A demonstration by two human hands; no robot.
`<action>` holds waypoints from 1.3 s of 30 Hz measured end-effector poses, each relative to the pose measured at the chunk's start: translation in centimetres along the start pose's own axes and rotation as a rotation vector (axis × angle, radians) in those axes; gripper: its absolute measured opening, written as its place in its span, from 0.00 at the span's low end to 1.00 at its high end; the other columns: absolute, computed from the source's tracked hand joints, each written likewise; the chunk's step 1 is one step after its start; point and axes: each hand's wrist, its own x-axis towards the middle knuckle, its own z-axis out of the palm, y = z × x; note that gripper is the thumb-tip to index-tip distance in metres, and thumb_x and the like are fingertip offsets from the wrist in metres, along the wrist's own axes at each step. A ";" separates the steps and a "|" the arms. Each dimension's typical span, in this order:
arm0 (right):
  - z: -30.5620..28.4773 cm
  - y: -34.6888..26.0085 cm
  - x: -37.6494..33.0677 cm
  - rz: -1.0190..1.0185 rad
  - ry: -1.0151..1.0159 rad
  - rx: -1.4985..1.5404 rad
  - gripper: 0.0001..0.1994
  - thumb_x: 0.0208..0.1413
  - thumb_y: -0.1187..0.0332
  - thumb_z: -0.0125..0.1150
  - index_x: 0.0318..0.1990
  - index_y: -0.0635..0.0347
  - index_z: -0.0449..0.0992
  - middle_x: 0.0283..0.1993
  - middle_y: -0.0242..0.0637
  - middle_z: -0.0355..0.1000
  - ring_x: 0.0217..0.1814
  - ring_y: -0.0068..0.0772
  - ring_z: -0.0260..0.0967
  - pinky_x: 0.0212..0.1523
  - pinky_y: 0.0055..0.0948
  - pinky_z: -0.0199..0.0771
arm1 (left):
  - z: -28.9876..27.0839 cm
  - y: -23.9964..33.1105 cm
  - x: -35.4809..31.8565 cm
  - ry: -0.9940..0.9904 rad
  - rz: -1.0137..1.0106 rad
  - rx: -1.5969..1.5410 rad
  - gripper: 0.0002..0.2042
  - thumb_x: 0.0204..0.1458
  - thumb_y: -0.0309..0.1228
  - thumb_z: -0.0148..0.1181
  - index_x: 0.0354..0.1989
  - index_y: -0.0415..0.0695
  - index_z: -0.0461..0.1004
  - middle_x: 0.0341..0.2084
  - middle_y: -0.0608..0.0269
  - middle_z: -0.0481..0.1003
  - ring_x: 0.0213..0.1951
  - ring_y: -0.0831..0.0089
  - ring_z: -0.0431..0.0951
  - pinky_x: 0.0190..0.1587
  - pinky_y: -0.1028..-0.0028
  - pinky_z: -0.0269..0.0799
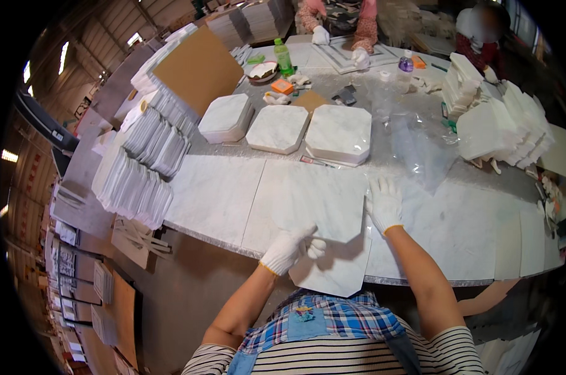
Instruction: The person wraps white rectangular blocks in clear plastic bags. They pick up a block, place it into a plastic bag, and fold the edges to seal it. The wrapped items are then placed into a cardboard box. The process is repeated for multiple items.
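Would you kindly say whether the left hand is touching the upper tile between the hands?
Touching: the head view shows the left hand gripping the upper tile, its thumb lying over the near left edge.

I see, from afar, 2 white gloves (392, 215), yellow-edged, on left hand (289, 251) and right hand (385, 201); striped black-and-white shirt (333, 353); blue plaid apron (364, 322), 1 light-blue patch (317, 326).

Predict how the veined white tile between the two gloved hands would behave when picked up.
The tile is likely stiff: it shows no sag. Grey, stone-like veining suggests heft and brittleness; its smooth face might slip.
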 end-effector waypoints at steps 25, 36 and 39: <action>-1.4 -1.3 0.4 0.090 -0.081 0.046 0.33 0.55 0.47 0.61 0.66 0.54 0.69 0.70 0.45 0.62 0.74 0.51 0.54 0.71 0.48 0.54 | 0.4 11.9 27.2 -0.281 -0.105 -0.111 0.19 0.63 0.45 0.58 0.44 0.37 0.72 0.29 0.47 0.80 0.24 0.59 0.83 0.23 0.67 0.83; -1.7 -1.6 0.7 0.096 -0.091 0.050 0.33 0.55 0.50 0.62 0.66 0.54 0.69 0.71 0.46 0.62 0.74 0.53 0.53 0.72 0.50 0.52 | -0.6 11.4 26.4 -0.230 -0.344 -0.232 0.19 0.66 0.40 0.50 0.37 0.30 0.71 0.23 0.46 0.77 0.23 0.48 0.82 0.22 0.59 0.83; -1.4 -1.4 0.5 0.086 -0.099 0.030 0.33 0.55 0.50 0.62 0.66 0.55 0.68 0.71 0.47 0.61 0.74 0.53 0.53 0.73 0.50 0.50 | -0.6 11.9 25.9 -0.189 -0.367 -0.202 0.18 0.67 0.40 0.50 0.36 0.33 0.70 0.23 0.48 0.76 0.19 0.51 0.80 0.18 0.59 0.78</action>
